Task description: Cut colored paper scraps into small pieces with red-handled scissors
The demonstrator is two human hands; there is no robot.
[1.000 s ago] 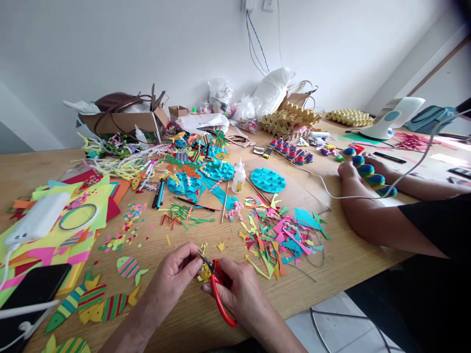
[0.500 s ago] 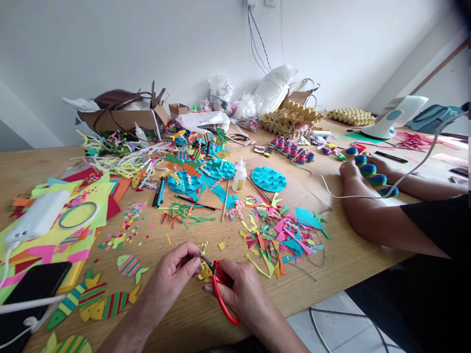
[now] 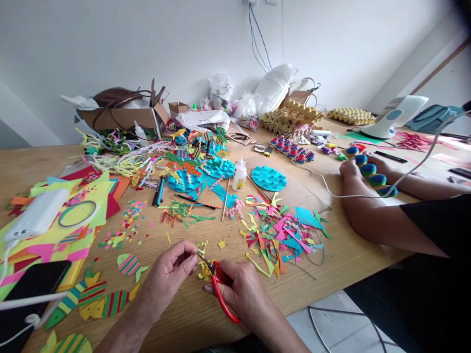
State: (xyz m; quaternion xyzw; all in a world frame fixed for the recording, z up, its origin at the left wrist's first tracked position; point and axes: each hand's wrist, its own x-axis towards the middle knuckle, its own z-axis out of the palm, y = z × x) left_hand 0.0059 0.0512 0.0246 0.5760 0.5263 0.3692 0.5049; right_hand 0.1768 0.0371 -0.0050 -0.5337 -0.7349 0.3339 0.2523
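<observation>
My right hand (image 3: 241,289) grips red-handled scissors (image 3: 224,301), whose dark blades point up and left. At the blade tips, the thumb and fingers of my left hand (image 3: 176,267) are pinched together; whatever they hold is too small to make out. Small yellow paper scraps (image 3: 204,269) lie on the table behind and under the scissors. Left of my left hand rest striped paper fish, among them a pink and green one (image 3: 128,264) and a red and green one (image 3: 116,304).
Coloured offcuts (image 3: 275,240) lie right of my hands. Behind them stand a glue bottle (image 3: 240,176) and a blue bumpy disc (image 3: 268,178). A person's hands hold a painted egg-carton strip (image 3: 368,170) at right. A phone (image 3: 40,282) and white power strip (image 3: 37,218) lie left.
My left hand has shifted very slightly up and left beside the scissor tips. My right hand and the scissors look almost unmoved.
</observation>
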